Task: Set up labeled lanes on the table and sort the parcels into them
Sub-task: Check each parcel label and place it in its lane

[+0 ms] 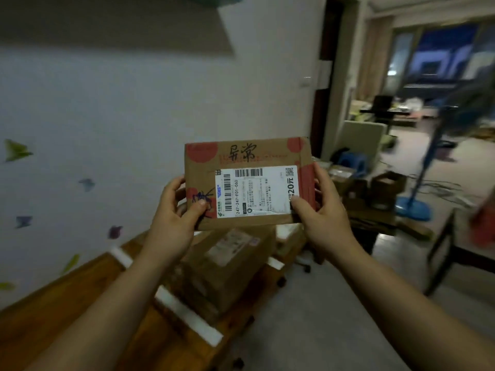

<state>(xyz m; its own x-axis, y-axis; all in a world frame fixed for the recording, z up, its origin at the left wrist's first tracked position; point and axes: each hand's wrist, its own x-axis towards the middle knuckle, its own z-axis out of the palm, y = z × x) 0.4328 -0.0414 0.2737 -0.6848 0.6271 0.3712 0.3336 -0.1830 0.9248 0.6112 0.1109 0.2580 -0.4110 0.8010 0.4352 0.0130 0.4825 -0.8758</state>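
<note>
Your left hand (176, 210) pinches the parcel (249, 183) by its lower left corner only, thumb on the front over a scrawled mark, fingers behind the left edge; if that pinch slackens, I judge the flat box would swing down about the other hand and could drop onto the brown parcels (227, 263) stacked on the table (67, 303) beneath; that thumb also hides part of the scrawl, so you may misread it and pick the wrong lane; further right, the thumb of your right hand (321, 210) covers the lower corner of the shipping label (257, 191), with the same risk; a careless set-down could also shift the white strips (187, 314) crossing the wood, which seem to mark the lanes. The parcel is held up in the air, face towards you, roughly upright, above the table and touching nothing else; it spans the gap between both hands, the left at its lower left, the right clasping its lower right edge with fingers wrapped behind; its upper half, bearing handwritten characters (242, 152), stands free above both grips.
</note>
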